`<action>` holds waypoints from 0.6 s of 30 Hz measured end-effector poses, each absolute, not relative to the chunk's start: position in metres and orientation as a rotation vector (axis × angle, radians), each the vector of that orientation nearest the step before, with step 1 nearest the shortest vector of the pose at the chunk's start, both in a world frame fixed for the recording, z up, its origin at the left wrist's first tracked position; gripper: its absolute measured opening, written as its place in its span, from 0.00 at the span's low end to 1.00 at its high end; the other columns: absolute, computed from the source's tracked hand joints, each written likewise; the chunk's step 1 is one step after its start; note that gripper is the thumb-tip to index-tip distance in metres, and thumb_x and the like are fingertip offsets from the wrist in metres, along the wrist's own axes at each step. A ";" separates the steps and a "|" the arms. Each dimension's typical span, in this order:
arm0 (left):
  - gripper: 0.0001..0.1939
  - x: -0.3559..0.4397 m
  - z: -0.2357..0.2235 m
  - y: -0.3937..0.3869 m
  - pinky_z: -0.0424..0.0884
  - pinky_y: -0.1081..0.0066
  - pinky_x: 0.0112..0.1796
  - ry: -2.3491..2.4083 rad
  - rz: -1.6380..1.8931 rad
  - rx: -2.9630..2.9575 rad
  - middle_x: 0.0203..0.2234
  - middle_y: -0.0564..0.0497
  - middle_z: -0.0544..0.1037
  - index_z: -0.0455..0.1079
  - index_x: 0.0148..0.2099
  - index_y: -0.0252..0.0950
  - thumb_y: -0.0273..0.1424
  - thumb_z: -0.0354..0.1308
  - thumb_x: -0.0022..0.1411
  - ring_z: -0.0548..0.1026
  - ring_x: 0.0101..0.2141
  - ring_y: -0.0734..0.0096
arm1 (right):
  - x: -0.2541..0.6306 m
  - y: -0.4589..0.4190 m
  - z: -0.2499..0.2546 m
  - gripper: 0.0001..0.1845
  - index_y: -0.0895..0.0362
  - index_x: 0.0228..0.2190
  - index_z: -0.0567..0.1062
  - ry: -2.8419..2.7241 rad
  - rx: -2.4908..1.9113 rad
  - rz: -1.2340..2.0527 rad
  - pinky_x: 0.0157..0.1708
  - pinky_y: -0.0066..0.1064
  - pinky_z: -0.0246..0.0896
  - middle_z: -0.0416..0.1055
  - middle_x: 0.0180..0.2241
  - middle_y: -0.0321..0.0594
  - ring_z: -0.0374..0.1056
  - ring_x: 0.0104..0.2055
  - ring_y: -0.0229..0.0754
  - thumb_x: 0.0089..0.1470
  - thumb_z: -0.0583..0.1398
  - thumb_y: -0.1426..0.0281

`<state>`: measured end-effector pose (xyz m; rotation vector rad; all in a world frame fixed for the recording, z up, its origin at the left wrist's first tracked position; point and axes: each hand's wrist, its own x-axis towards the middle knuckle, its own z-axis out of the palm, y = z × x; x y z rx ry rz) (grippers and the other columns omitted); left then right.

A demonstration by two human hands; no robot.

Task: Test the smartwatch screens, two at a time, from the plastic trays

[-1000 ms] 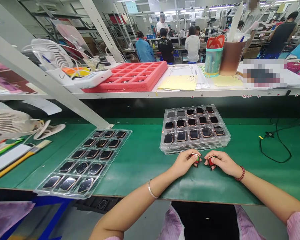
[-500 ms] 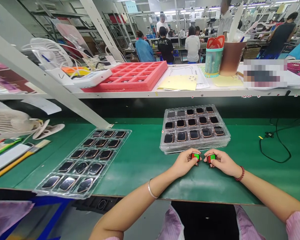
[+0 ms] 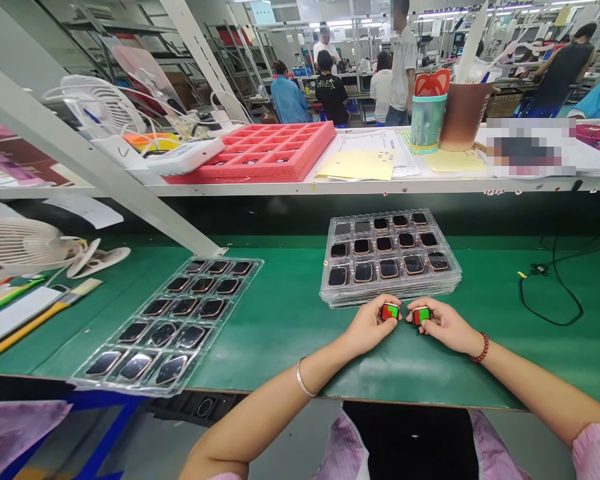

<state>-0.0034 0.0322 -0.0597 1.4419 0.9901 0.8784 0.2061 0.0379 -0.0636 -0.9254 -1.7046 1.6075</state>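
Note:
My left hand (image 3: 370, 323) pinches a small square watch body (image 3: 391, 311) whose screen glows red and green. My right hand (image 3: 443, 325) grips a second lit watch body (image 3: 421, 315) the same way. Both hands rest side by side on the green mat (image 3: 290, 313), just in front of a stack of clear trays (image 3: 387, 257) filled with dark-screened watch bodies. A single clear tray (image 3: 173, 320) with several more watch bodies lies to the left.
A raised white shelf (image 3: 330, 187) carries a red foam tray (image 3: 265, 153), papers and cups. Fans (image 3: 20, 247), a brush and pens lie at far left. A black cable (image 3: 550, 287) curls at right. Other people work at benches behind.
Both hands have turned the watch bodies so the lit red-and-green screens face up more fully. A person has walked into view behind the shelf.

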 end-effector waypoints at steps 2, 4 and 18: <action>0.15 -0.004 -0.060 0.032 0.67 0.72 0.35 0.985 0.877 1.452 0.31 0.50 0.74 0.64 0.45 0.34 0.23 0.54 0.52 0.72 0.32 0.72 | 0.206 0.038 -0.064 0.21 0.55 0.44 0.67 -1.705 -0.925 1.611 0.35 0.32 0.66 0.72 0.39 0.40 0.68 0.32 0.37 0.47 0.54 0.79; 0.15 -0.005 -0.061 0.033 0.67 0.72 0.35 0.982 0.871 1.465 0.31 0.49 0.75 0.64 0.45 0.34 0.24 0.54 0.53 0.72 0.32 0.72 | 0.206 0.038 -0.063 0.21 0.55 0.45 0.66 -1.708 -0.921 1.610 0.35 0.32 0.66 0.71 0.39 0.40 0.68 0.32 0.37 0.47 0.53 0.79; 0.17 -0.006 -0.066 0.033 0.70 0.69 0.37 0.913 0.874 1.408 0.35 0.48 0.74 0.64 0.50 0.35 0.28 0.54 0.57 0.72 0.32 0.71 | 0.206 0.038 -0.063 0.22 0.54 0.44 0.67 -1.723 -0.907 1.608 0.36 0.32 0.65 0.71 0.39 0.40 0.68 0.37 0.40 0.46 0.53 0.80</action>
